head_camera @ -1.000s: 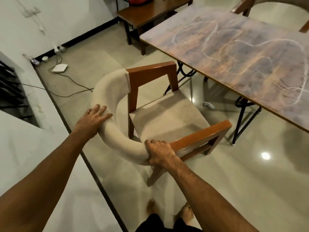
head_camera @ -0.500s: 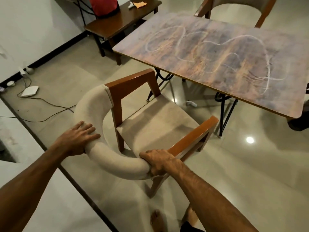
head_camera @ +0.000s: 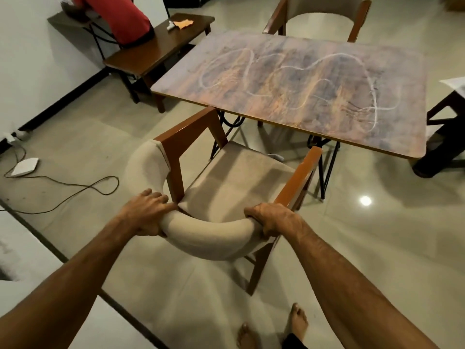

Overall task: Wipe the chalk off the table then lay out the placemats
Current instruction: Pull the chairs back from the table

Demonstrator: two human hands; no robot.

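Observation:
A rectangular table point(head_camera: 297, 71) with a mottled purple-orange top carries looping white chalk lines point(head_camera: 309, 84). In front of it stands an armchair point(head_camera: 234, 177) with wooden arms and a curved beige padded backrest. My left hand point(head_camera: 148, 210) grips the left part of that backrest, and my right hand point(head_camera: 274, 219) grips its right end beside the wooden arm. On a dark wooden side table point(head_camera: 161, 51) at the back left lies an orange cloth point(head_camera: 185, 23) next to a small white object. No placemats are visible.
A second chair point(head_camera: 319, 16) stands behind the table. A red cushion point(head_camera: 120, 18) rests on the side table. A white device point(head_camera: 25, 166) with a looping cable lies on the tiled floor at left. A dark stool point(head_camera: 445, 137) stands at right. My bare feet point(head_camera: 298, 321) show below.
The chair has swung round so it faces the table squarely. My left hand slid along the backrest toward the middle. My view shifted, showing the whole table.

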